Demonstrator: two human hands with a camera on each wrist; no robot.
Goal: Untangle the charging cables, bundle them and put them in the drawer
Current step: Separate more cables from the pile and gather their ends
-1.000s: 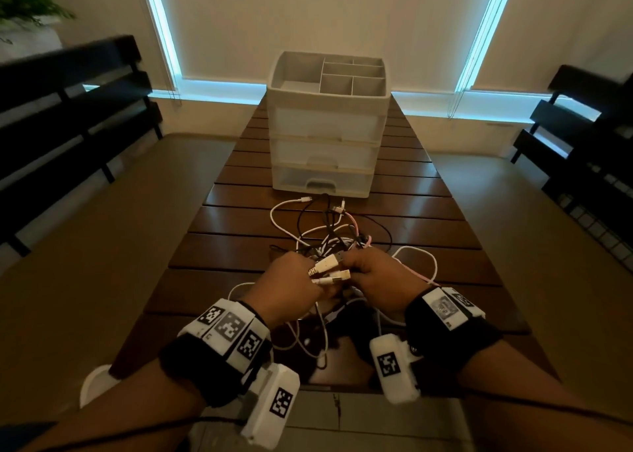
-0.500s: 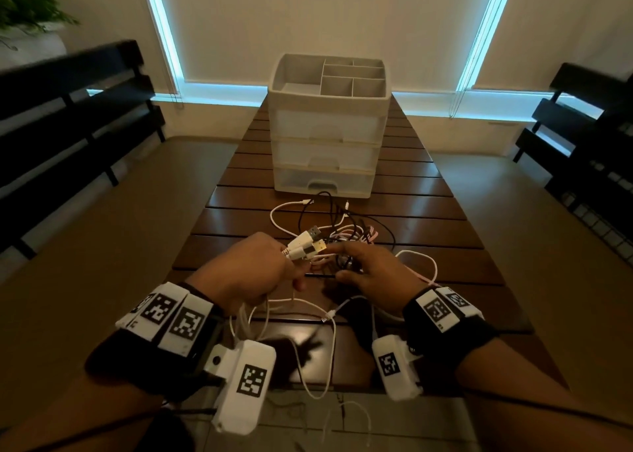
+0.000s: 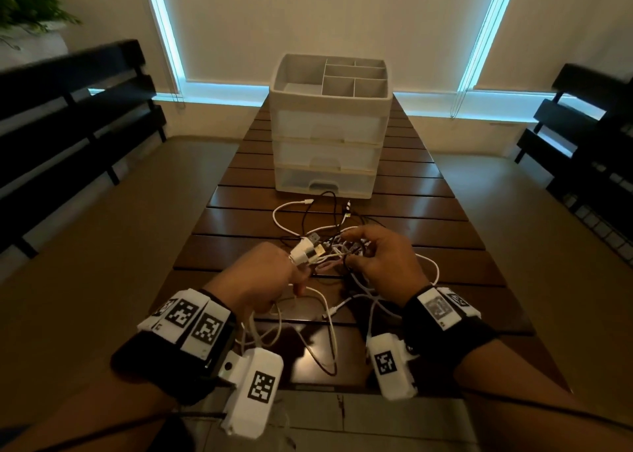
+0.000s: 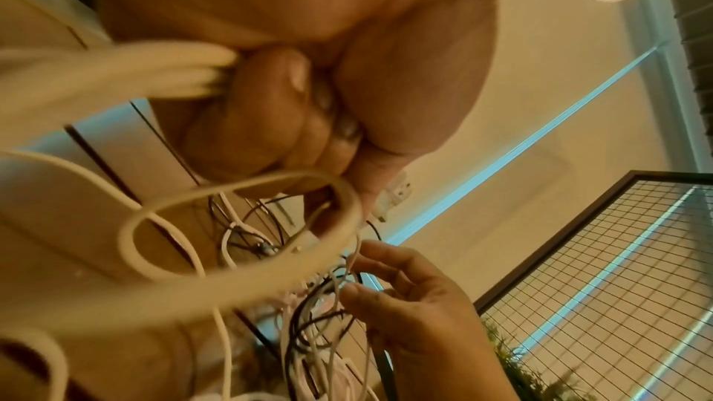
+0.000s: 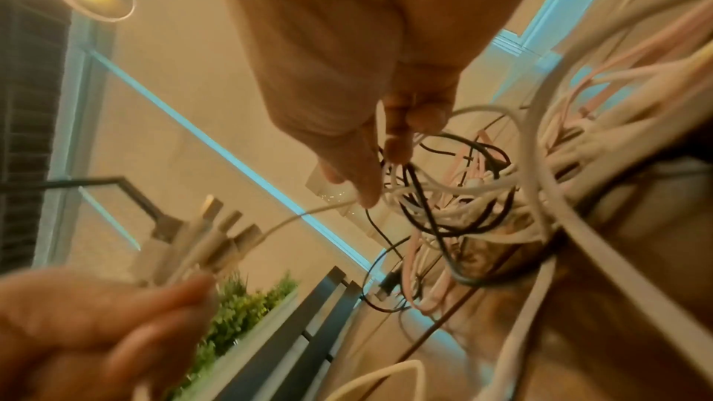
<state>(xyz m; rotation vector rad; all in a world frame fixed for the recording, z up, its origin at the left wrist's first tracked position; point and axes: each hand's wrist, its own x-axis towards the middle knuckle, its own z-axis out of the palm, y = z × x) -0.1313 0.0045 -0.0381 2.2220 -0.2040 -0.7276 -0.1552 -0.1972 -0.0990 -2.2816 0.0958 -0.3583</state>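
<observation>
A tangle of white, black and pink charging cables (image 3: 337,246) lies on the dark slatted table (image 3: 445,232), in front of a white drawer unit (image 3: 329,133) whose drawers are closed. My left hand (image 3: 291,266) grips a bunch of USB plugs (image 3: 308,250) that point up and forward; their white cords trail down under my wrist. In the right wrist view the plugs (image 5: 208,230) stick out of the left hand (image 5: 96,325). My right hand (image 3: 354,246) is just right of the plugs, and its fingertips (image 5: 389,145) pinch thin strands of the tangle (image 5: 463,203).
The unit's top is an open tray (image 3: 337,78) with dividers. Loose white loops (image 3: 308,328) hang over the table's near edge between my wrists. Dark benches (image 3: 68,116) stand on both sides, and a plant (image 3: 27,6) is at the far left.
My left hand has drawn the bunch of plugs up and left, away from the right hand. The right hand has reached forward into the tangle.
</observation>
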